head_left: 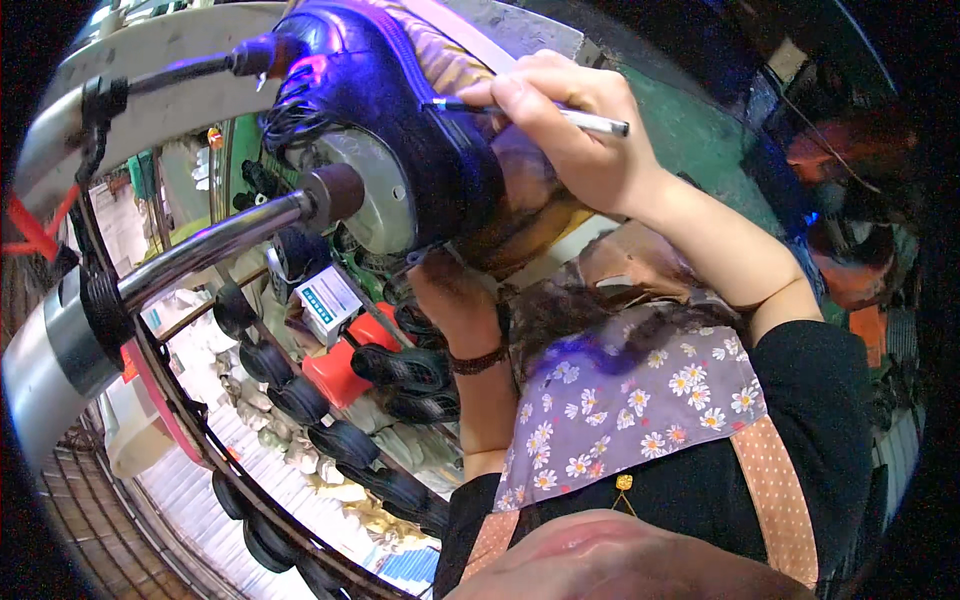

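A dark laced shoe (350,60), lit blue and purple, is held between the padded ends of a machine. One metal shaft (225,235) presses toward its heel side, where a pale rounded plate (375,190) shows. In my right hand (570,120) is a slim pen (595,122) with a white end, pinched between thumb and fingers. Its tip meets the lower side of the shoe, along the edge. Below the shoe is my left hand (452,290), with a dark bracelet at the wrist; its fingers are hidden by the shoe and shadow.
A rack (290,400) to the left carries several black shoe soles. Behind it lie a red object (345,365) and a white-and-blue box (330,300). The machine's thick metal arm (60,350) fills the left edge. Green floor (690,130) shows beyond my right hand.
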A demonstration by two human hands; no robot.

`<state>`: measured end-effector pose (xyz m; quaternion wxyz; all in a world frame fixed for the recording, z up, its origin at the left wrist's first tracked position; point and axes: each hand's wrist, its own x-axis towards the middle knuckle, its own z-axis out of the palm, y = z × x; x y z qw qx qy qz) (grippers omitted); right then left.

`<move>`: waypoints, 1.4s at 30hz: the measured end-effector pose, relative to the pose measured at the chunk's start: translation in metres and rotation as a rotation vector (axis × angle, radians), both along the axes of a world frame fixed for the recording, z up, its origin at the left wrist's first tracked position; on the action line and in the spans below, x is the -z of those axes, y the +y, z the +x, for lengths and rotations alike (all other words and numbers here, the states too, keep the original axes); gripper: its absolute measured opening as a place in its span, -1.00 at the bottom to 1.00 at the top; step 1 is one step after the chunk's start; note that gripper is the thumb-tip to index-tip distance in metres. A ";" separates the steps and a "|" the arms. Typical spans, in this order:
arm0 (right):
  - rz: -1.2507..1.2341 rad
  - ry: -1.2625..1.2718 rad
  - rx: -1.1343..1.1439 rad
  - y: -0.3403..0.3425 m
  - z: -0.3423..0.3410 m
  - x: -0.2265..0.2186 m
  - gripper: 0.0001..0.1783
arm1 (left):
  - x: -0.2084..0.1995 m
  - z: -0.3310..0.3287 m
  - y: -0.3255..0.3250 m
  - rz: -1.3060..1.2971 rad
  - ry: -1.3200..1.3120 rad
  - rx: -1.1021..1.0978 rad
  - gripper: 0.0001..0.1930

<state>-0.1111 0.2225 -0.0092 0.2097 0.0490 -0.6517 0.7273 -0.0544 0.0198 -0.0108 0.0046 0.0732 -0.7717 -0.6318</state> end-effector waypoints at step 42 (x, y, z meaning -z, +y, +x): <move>0.262 0.217 -0.272 0.074 0.006 -0.022 -0.78 | -0.011 0.045 0.065 0.760 -0.357 -0.040 -0.30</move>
